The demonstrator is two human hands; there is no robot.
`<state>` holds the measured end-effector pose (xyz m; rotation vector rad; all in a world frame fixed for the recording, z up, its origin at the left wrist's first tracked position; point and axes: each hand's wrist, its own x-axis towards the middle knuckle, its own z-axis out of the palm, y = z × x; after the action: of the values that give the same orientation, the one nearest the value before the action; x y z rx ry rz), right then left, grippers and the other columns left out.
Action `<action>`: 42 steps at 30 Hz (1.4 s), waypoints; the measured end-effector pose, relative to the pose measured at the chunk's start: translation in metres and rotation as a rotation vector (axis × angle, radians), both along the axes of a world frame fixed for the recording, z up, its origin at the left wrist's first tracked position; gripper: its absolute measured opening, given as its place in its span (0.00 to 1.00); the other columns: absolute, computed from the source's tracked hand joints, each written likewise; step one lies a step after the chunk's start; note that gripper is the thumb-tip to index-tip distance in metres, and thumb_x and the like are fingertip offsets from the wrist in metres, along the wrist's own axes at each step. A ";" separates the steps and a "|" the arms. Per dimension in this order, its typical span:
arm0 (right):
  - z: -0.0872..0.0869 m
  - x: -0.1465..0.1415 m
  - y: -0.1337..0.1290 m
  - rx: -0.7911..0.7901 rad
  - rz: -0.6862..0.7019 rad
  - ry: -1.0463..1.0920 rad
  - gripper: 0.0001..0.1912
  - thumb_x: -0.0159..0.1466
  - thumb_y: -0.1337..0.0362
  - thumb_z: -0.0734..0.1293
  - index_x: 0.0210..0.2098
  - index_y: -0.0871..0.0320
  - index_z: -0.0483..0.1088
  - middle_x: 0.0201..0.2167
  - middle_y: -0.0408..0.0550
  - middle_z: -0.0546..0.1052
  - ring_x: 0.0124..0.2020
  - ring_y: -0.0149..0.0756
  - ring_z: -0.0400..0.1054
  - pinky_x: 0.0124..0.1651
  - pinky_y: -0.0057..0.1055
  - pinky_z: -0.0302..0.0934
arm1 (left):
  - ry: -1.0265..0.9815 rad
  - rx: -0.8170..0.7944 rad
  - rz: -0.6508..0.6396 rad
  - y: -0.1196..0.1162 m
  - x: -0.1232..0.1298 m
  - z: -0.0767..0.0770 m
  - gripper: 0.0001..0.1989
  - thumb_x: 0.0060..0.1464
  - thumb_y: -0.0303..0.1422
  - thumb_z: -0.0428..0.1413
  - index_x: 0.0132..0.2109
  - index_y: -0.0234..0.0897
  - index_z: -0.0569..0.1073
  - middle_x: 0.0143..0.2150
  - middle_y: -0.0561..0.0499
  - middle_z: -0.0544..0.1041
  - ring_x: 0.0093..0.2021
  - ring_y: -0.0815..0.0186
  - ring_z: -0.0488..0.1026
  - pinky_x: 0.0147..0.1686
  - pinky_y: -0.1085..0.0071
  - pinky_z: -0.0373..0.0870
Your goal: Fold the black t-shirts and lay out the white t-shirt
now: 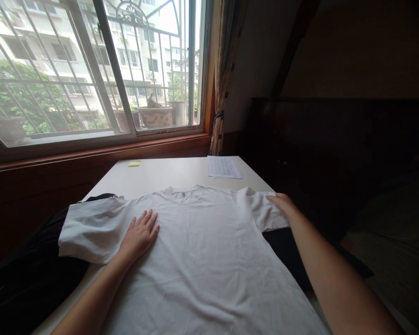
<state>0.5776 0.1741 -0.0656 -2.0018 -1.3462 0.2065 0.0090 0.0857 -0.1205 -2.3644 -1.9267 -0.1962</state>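
A white T-shirt (199,251) lies spread out on the white table, its neckline toward the window and both short sleeves out to the sides. My left hand (139,235) rests flat on the shirt near the left shoulder, fingers stretched out. At the end of the right sleeve, my right hand (281,202) grips the cloth, with the thumb on top and the other fingers mostly hidden. Creases run across the right sleeve and the lower front. The bottom hem is out of view.
Dark clothing (38,265) hangs over the table's left edge, and black cloth (282,251) shows under the right sleeve. Printed sheets (224,167) and yellow sticky notes (134,164) lie at the far end of the white table (171,170). A barred window (125,70) stands beyond.
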 end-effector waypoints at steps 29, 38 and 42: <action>0.029 -0.206 -0.077 -0.130 0.812 -0.426 0.22 0.71 0.52 0.60 0.59 0.52 0.72 0.55 0.49 0.78 0.54 0.44 0.74 0.57 0.34 0.64 | -0.010 -0.014 -0.030 -0.001 -0.004 0.000 0.28 0.69 0.42 0.43 0.71 0.41 0.60 0.75 0.46 0.53 0.74 0.52 0.49 0.69 0.47 0.48; -0.029 -0.130 -0.100 -0.117 0.656 -0.609 0.29 0.72 0.53 0.60 0.67 0.61 0.63 0.70 0.57 0.61 0.71 0.49 0.53 0.70 0.46 0.52 | 0.013 -0.005 -0.026 0.001 -0.005 -0.004 0.28 0.69 0.41 0.43 0.72 0.41 0.59 0.75 0.45 0.53 0.74 0.52 0.48 0.69 0.47 0.48; -0.056 -0.119 -0.123 -0.047 0.753 -0.617 0.31 0.75 0.51 0.54 0.72 0.58 0.54 0.73 0.53 0.54 0.73 0.46 0.48 0.73 0.48 0.46 | 0.016 -0.027 -0.026 0.002 -0.006 -0.005 0.28 0.70 0.41 0.42 0.72 0.42 0.58 0.75 0.46 0.51 0.75 0.52 0.46 0.69 0.47 0.47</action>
<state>0.4591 0.0515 -0.1220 -1.5480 -2.4739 -0.0575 0.0028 0.0875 -0.1258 -2.4010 -1.9043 -0.1532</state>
